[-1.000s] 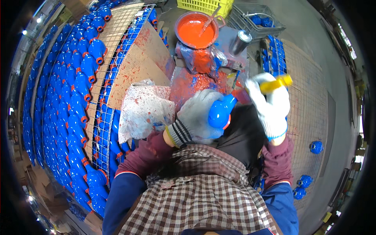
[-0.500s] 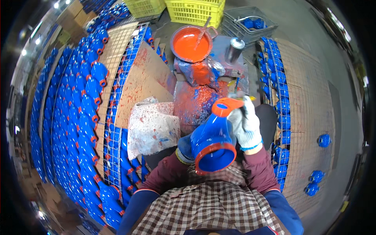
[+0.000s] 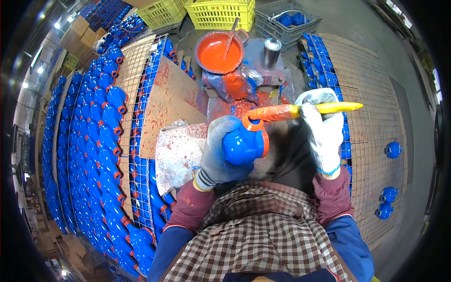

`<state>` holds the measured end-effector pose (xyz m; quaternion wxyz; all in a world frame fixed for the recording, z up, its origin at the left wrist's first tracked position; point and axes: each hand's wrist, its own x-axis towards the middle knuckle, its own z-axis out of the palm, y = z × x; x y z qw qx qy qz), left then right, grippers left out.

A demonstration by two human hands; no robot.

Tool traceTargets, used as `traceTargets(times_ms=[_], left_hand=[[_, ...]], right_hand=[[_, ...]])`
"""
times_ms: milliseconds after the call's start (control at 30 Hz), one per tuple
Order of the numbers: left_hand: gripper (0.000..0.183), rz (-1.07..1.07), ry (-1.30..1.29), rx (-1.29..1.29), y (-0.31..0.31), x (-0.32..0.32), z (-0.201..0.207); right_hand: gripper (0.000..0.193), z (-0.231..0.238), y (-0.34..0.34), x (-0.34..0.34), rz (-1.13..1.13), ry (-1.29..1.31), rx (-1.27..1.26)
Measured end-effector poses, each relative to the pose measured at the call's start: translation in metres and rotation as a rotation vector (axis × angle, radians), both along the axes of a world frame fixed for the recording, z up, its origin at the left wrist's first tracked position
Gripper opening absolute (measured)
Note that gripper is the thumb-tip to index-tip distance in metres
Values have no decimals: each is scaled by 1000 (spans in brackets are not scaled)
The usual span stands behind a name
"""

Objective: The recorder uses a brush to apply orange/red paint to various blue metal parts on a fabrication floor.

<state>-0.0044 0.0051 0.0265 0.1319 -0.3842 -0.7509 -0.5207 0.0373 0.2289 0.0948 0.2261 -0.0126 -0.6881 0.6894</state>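
My left hand (image 3: pixel 215 148), in a grey-coated glove, is closed around a glossy blue pipe fitting (image 3: pixel 242 146) with orange-red rims, held above my lap. In a white knit glove, my right hand (image 3: pixel 323 124) grips a paintbrush (image 3: pixel 277 113). Its yellow handle points right, and its shaft and head are coated in orange-red paint. The brush tip meets the upper rim of the fitting. Beyond my hands, a pan of orange-red paint (image 3: pixel 217 55) rests on a paint-smeared stand, with a stick leaning in it.
Rows of blue fittings (image 3: pixel 91 155) fill the racks on the left. A spotted cloth (image 3: pixel 178 152) lies beside my left hand. A metal can (image 3: pixel 271 54) stands by the pan. Yellow crates (image 3: pixel 220 14) and a grey crate (image 3: pixel 286 30) are behind. Mesh-covered cardboard (image 3: pixel 371 117) lies right.
The fitting has turned, so its large opening no longer faces me. My right hand has come off it, moving up and right, and the brush now shows fully, touching the rim.
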Motion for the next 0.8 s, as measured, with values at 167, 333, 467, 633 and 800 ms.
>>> traceTargets(times_ms=[167, 333, 467, 633, 800], left_hand=[[74, 189, 226, 35, 5, 0, 10], [70, 248, 402, 105, -3, -6, -9], [68, 246, 566, 43, -10, -6, -8], [47, 232, 673, -77, -13, -8, -4], [41, 131, 814, -289, -21, -11, 11]], right_hand=[[14, -1, -4, 5, -106, -58, -553], [19, -18, -10, 4, -87, -196, -671], [16, -23, -15, 0, -87, -204, -533], [18, -8, -21, 0, -149, -214, -281], [22, 22, -23, 1, -77, -240, 27]])
